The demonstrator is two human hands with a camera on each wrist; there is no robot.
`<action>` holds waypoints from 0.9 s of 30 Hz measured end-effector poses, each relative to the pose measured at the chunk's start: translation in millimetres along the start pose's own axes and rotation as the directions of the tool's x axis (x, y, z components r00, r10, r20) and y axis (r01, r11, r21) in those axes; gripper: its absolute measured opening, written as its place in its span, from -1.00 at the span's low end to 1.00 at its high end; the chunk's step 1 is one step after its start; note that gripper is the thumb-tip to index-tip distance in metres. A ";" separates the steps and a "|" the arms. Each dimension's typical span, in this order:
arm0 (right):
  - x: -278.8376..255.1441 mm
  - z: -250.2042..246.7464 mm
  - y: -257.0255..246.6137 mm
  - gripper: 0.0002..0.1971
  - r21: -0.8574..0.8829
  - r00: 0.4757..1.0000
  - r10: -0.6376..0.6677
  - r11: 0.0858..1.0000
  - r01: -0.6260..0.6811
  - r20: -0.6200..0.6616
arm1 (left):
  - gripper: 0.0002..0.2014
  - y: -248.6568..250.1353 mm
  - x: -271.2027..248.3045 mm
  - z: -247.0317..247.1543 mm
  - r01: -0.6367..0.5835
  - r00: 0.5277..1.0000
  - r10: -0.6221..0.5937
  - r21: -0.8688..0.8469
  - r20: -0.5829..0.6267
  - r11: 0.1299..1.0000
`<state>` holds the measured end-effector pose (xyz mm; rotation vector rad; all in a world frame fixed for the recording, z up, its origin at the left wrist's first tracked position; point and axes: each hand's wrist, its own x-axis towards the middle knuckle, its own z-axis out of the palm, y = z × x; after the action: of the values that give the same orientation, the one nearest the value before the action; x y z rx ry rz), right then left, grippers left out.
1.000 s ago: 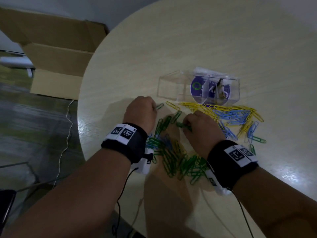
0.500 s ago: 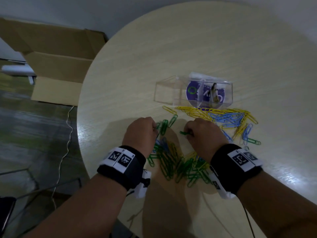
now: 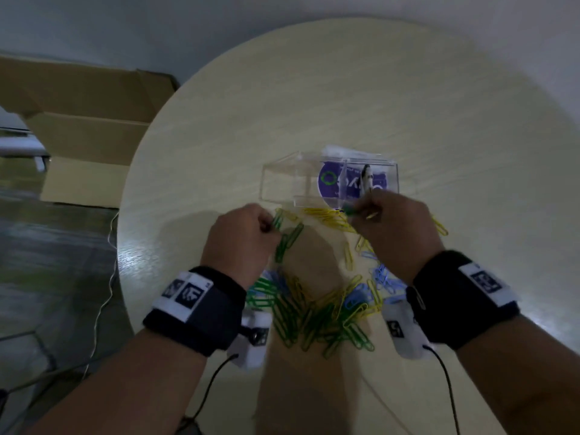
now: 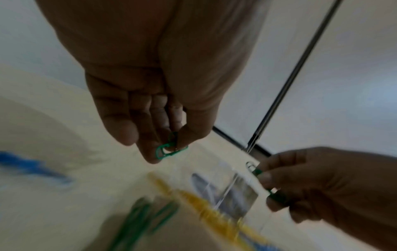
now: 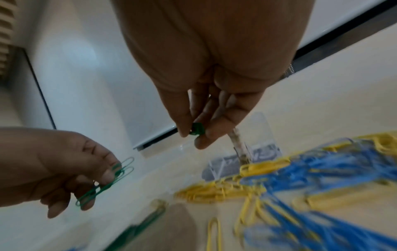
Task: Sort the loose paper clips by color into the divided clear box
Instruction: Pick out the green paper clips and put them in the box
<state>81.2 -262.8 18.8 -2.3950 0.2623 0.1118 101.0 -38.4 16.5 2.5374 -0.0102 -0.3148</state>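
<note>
The divided clear box (image 3: 329, 178) stands on the round table (image 3: 376, 89), with a purple label under its right compartments. My left hand (image 3: 270, 226) pinches green paper clips (image 5: 103, 183) just in front of the box's left end; the clips (image 4: 169, 151) show between thumb and fingers in the left wrist view. My right hand (image 3: 361, 211) pinches a green clip (image 5: 196, 130) at the box's front right wall. Loose green clips (image 3: 292, 312), yellow clips (image 3: 329, 216) and blue clips (image 3: 383, 277) lie scattered between my wrists and the box.
An open cardboard carton (image 3: 78, 120) sits on the floor left of the table. Cables (image 3: 103, 277) hang off the table's left edge. The far half of the table holds nothing but the box. A white wall runs behind.
Both hands have lifted from the clip pile and moved forward toward the box, each carrying green clips. The right hand travelled farther, up to the box's front right.
</note>
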 end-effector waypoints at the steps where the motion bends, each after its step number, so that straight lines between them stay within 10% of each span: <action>1: 8.3 -3.2 -2.5 -0.89 0.040 1.000 0.013 0.999 -0.012 -0.027 | -0.91 8.9 8.3 -3.8 0.002 1.000 -0.003 -0.058 -0.022 0.998; 9: 43.7 0.9 -20.2 -0.86 0.119 0.998 0.063 0.991 -0.059 -0.025 | -0.79 43.2 62.6 6.5 -0.001 1.000 -0.002 -0.263 -0.013 0.965; 13: 13.2 -0.4 -11.0 -0.80 -0.036 0.997 -0.047 0.998 0.045 -0.066 | -0.92 9.9 25.5 -2.7 -0.116 0.986 0.109 -0.050 -0.123 0.992; 18: -51.1 29.1 21.1 -0.54 -0.276 0.893 -0.327 0.868 0.414 0.310 | -0.81 -58.9 -64.2 9.7 -0.207 0.974 0.172 0.271 0.147 0.940; 22: -78.5 39.2 49.1 -0.23 -0.464 0.842 -0.197 0.760 0.455 0.502 | -0.52 -84.4 -101.3 17.2 -0.271 0.959 0.214 0.379 0.186 0.885; 27: -79.2 38.6 64.3 -0.09 -0.531 0.896 -0.150 0.760 0.375 0.418 | -0.24 -107.4 -98.4 13.9 -0.186 0.978 0.135 0.383 0.157 0.905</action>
<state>-10.5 -271.1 -39.7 -2.9476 -0.3503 0.5631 -4.2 51.0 -31.8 2.8876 -0.3672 -0.4461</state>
